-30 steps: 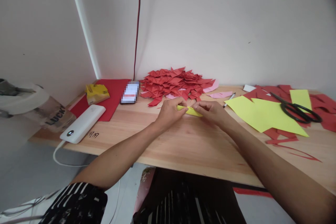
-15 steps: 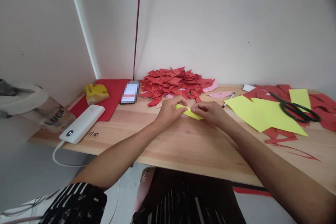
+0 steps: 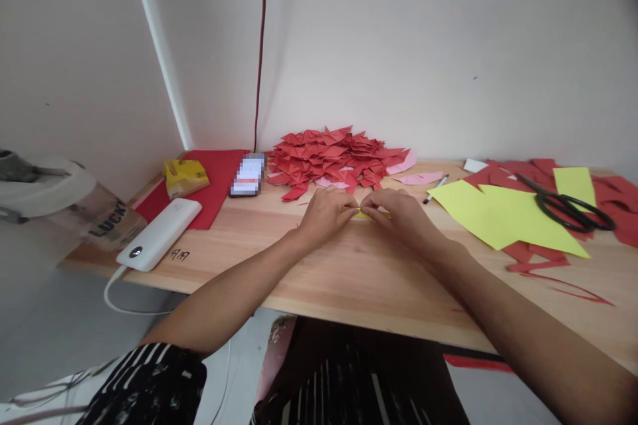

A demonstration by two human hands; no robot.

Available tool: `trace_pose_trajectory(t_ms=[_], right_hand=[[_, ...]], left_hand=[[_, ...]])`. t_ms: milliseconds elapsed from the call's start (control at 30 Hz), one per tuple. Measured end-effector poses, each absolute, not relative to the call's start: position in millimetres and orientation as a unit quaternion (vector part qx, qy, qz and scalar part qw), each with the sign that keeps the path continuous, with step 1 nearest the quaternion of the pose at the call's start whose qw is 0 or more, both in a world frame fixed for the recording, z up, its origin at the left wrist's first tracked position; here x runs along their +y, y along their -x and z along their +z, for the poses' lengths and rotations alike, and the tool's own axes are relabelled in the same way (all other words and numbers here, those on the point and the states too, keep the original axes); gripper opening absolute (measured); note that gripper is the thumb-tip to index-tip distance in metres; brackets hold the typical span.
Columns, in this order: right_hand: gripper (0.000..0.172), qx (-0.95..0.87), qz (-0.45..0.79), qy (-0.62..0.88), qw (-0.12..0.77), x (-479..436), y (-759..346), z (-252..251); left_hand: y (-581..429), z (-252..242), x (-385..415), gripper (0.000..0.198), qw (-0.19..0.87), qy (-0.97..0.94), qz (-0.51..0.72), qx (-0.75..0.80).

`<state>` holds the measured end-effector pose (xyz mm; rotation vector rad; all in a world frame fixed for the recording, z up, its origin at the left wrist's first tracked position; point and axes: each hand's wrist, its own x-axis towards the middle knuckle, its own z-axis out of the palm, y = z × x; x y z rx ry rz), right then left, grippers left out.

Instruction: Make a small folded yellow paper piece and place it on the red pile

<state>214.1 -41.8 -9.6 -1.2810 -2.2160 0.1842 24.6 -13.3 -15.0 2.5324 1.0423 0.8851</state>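
Note:
A small piece of folded yellow paper (image 3: 367, 215) is pinched between my two hands just above the wooden table. My left hand (image 3: 329, 211) grips its left end, thumb and fingers pressed together. At the other end, my right hand (image 3: 395, 207) pinches the paper the same way. The fingertips nearly meet in the middle and cover most of the paper. Right behind my hands lies a heap of folded red paper pieces (image 3: 333, 156), with pink paper (image 3: 421, 179) at its right side.
Scissors (image 3: 573, 207) rest on yellow sheets (image 3: 513, 212) and red scraps at the right, near a pen (image 3: 436, 188). On the left are a phone (image 3: 248, 174), a white power bank (image 3: 159, 234) with a cable, a yellow packet (image 3: 186, 177), red sheets (image 3: 216, 202) and a plastic cup (image 3: 102, 212).
My hands have closed in over the yellow paper, which shows less now. The right hand's fingers have shifted left, toward the left fingertips. The view has moved slightly.

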Motion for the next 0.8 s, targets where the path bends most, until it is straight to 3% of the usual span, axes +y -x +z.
trace_pose_trajectory(t_ms=[267, 433, 667, 800], right_hand=[[0.021, -0.845, -0.125, 0.483, 0.19, -37.0, -213.2, -15.6], [0.018, -0.853, -0.071, 0.491, 0.163, -40.3, -212.5, -22.1], [0.01, -0.822, 0.074, 0.507, 0.249, -38.3, -214.9, -28.1], [0.008, -0.785, 0.134, 0.54, 0.271, -38.2, -213.4, -27.6]], left_hand=[[-33.7, -21.9, -10.8, 0.031, -0.03, -0.899, 0.265, 0.346], [-32.7, -27.6, -12.0, 0.027, 0.001, -0.908, 0.235, 0.347], [-28.7, -28.7, -12.1, 0.011, 0.154, -0.87, 0.294, 0.366], [-29.7, -28.3, -12.9, 0.009, 0.185, -0.85, 0.304, 0.388]])
